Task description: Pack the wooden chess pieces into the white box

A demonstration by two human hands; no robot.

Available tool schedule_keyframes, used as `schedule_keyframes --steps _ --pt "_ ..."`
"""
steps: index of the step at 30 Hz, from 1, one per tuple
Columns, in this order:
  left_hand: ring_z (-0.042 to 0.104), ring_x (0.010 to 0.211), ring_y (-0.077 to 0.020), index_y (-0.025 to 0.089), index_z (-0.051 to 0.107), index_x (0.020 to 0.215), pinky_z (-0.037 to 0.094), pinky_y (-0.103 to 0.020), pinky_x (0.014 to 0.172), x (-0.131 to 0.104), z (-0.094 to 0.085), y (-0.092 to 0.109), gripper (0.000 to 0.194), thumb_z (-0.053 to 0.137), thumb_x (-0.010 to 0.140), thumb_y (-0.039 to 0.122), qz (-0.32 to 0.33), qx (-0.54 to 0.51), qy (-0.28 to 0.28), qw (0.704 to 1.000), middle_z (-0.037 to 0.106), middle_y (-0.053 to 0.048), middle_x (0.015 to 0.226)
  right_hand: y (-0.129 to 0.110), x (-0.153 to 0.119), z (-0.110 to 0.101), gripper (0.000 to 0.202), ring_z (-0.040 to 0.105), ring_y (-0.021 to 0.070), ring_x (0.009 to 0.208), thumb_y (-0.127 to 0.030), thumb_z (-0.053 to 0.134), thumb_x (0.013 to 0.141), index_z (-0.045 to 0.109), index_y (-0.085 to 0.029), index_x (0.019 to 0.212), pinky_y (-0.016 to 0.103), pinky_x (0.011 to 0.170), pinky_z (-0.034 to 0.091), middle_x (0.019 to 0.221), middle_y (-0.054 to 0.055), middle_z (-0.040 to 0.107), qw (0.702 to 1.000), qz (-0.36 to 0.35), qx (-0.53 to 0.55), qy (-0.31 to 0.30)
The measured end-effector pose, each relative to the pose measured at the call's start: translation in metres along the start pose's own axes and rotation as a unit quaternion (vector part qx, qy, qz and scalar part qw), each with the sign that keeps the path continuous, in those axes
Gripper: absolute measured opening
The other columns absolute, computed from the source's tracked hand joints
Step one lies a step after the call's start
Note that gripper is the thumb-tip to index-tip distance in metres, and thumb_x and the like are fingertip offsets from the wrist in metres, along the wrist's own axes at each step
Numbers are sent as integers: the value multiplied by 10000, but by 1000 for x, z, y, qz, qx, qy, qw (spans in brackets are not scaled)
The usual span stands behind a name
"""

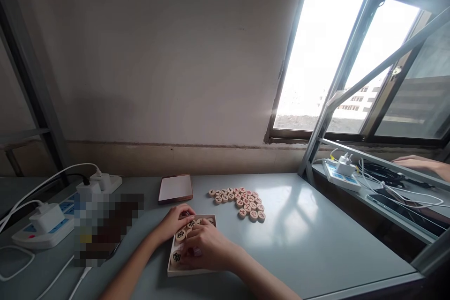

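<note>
Head view: the left hand (178, 221) lies bent over the 11 o'clock corner of a shallow white box (171, 273), while the right hand (206, 245) curls down over its middle. Fingertips are partly hidden, so I cannot tell whether either hand grasps a piece. Large round pieces (180, 235) with dark characters sit in the box, on the table (298, 262). From the box, a shallow tray (176, 189) is at 11 o'clock, smaller loose discs (247, 208) spread between 1 and 2 o'clock, and 2 white chargers (46, 218) stand around 9 to 10 o'clock.
</note>
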State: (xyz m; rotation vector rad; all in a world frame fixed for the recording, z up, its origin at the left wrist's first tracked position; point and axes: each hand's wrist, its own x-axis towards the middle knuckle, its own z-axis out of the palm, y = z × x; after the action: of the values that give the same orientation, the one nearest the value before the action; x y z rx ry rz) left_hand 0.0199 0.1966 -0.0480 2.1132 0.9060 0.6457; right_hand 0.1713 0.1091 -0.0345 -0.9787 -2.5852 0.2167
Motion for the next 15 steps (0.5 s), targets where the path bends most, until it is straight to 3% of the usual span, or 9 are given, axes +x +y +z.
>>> schedule_keyframes --steps 5,10,15 --pt "579 853 -214 157 641 822 434 -297 784 -1 -1 3 249 484 776 344 -1 10 -4 1000 644 -65 878 4 0 4 274 570 119 755 -428 488 845 656 -214 810 253 776 335 738 -19 666 1000 -5 -13 2" --pt "578 855 -208 158 640 833 433 -280 776 -1 -1 2 255 489 776 355 -3 9 -5 1000 643 -60 884 5 -2 2 316 567 111 780 -441 466 854 662 -199 801 239 792 340 755 -16 665 999 -26 10 -36" --pt "574 857 -203 155 634 846 438 -276 774 -1 -1 -2 258 490 781 359 2 9 -7 1000 641 -62 894 5 -3 -2 304 565 99 793 -438 475 852 660 -212 936 205 788 344 789 -20 657 995 -33 72 -54"
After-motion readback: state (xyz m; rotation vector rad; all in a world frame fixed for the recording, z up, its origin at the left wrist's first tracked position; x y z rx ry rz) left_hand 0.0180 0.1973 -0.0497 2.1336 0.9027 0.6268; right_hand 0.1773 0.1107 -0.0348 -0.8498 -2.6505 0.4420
